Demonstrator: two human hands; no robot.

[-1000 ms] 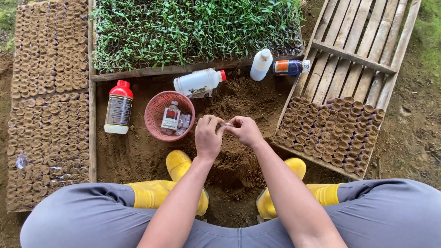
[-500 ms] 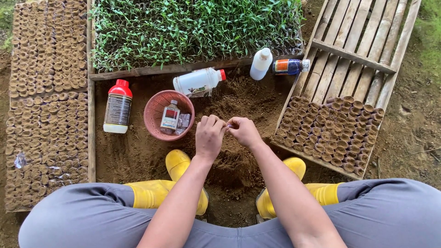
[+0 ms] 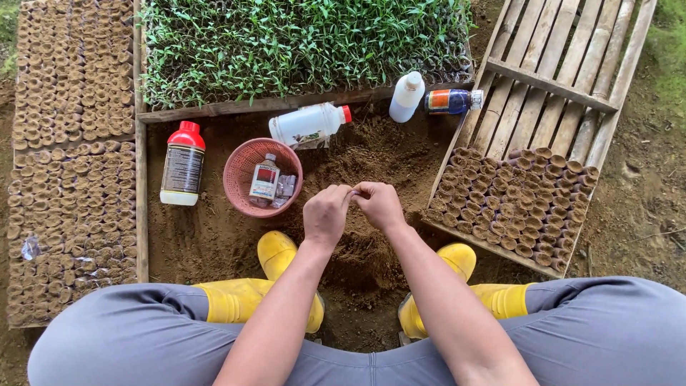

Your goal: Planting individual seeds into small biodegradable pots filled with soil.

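Both hands, left hand (image 3: pixel 326 214) & right hand (image 3: pixel 380 206), fingertips pinched together over loose crumbly soil (image 3: pixel 371 161), held item unclear

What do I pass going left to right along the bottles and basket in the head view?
Upright red-capped bottle → pink basket → white bottle lying on its side → small white bottle → small dark bottle with orange label, lying at the edge of the slatted wooden tray.
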